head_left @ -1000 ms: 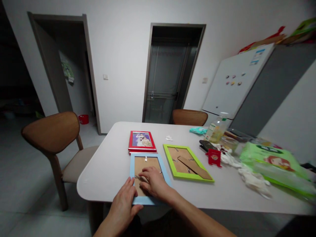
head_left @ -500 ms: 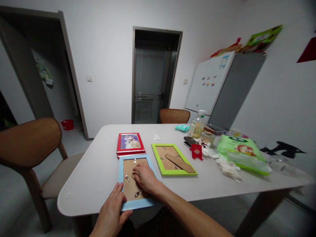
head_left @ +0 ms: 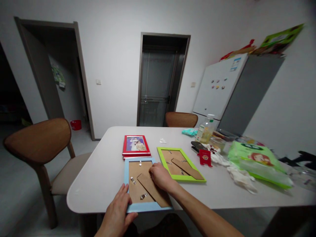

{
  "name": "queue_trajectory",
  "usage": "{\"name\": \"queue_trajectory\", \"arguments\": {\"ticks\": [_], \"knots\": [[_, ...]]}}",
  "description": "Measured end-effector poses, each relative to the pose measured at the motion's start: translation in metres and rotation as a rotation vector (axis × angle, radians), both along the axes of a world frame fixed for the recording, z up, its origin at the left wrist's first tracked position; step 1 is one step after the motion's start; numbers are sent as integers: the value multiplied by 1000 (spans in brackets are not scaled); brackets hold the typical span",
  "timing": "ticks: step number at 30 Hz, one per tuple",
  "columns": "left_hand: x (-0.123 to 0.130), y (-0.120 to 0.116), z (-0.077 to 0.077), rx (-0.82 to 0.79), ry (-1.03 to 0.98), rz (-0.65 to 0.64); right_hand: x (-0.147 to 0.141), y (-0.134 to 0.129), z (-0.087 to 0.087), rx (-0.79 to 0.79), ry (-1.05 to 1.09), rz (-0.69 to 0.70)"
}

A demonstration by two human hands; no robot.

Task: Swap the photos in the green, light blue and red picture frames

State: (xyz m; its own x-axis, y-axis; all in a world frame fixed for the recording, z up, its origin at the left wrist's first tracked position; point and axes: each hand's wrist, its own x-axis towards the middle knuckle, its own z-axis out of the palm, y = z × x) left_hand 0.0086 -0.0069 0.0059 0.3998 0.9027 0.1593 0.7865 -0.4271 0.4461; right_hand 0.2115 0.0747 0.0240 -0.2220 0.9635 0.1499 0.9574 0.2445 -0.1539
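Note:
A light-blue picture frame (head_left: 145, 207) lies face down at the table's near edge, its brown backing and folded stand (head_left: 154, 191) upward. Metal clips (head_left: 143, 196) show along its top, left and bottom sides. My left hand (head_left: 118, 205) grips its lower left corner, fingers along the side and thumb by the near edge. On the frame's right side, my right hand (head_left: 159, 176) has its fingers pinched together; what lies under the fingertips is hidden. Close by on the right is a green picture frame (head_left: 189, 178), also face down. Behind sit stacked red picture frames (head_left: 136, 153), the top one holding a photo.
On the right are a red card-like item (head_left: 205, 158), a dark phone-like object (head_left: 198, 145), a bottle (head_left: 205, 129), crumpled tissues (head_left: 240, 177) and a green tissue pack (head_left: 259, 161). Wooden chairs stand at the left (head_left: 39, 138) and far side (head_left: 181, 119).
My right hand has moved right across the backing to the blue frame's right side, uncovering the stand. My left hand stays at the corner. The whole view has shifted slightly.

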Motion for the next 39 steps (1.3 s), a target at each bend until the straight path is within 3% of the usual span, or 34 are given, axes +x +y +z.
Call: {"name": "queue_trajectory", "arguments": {"ticks": [8, 13, 17, 23, 29, 34, 39], "knots": [[1, 1, 2, -22, -16, 12, -35, 33, -14, 21, 61, -102], [-1, 1, -2, -29, -48, 12, -53, 38, -17, 20, 79, -136], [-2, 2, -3, -26, -49, 9, -51, 23, -8, 29, 86, -102], [-2, 1, -4, -8, -42, 10, -24, -22, 1, -65, 150, 103], [-3, 3, -11, -1, -71, 22, -22, -30, -1, -54, 242, 88], [-3, 3, -2, -27, -154, 56, -21, -27, 25, 34, 259, 53], [2, 12, 22, -116, -538, 129, -32, -42, 55, 120, 336, 89]]}}
